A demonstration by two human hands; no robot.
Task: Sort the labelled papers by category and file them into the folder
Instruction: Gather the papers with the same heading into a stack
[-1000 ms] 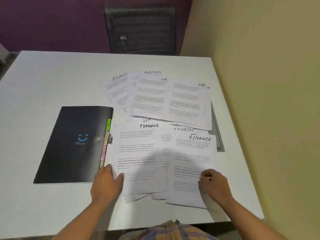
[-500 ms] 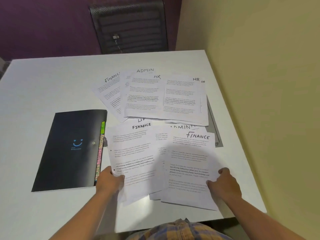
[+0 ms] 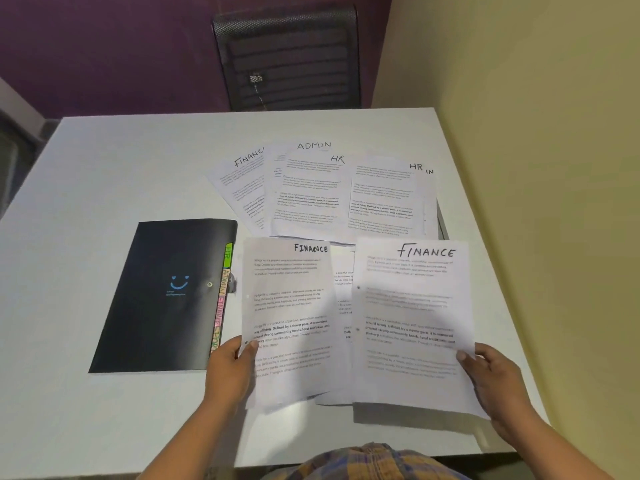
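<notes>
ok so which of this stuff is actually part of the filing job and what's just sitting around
Part of the job: left FINANCE sheet in the left hand; right FINANCE sheet in the right hand; far papers marked ADMIN, HR, FINANCE; black folder.
Lying about: chair behind the table.

FINANCE sheets held over white bench [image 3: 104,174]
Left hand [image 3: 230,367] pinches the left sheet [image 3: 291,306] beside the black folder [image 3: 162,296]; right hand [image 3: 495,375] grips the right sheet [image 3: 412,317] near the bench's right edge.

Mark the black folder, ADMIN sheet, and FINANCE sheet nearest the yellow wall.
Black plastic folder [image 3: 156,306]: head view, front cover.
White ADMIN-labelled paper sheet [image 3: 313,146]: head view, handwritten label.
White FINANCE-labelled paper sheet [image 3: 412,306]: head view, sheet middle.
</notes>
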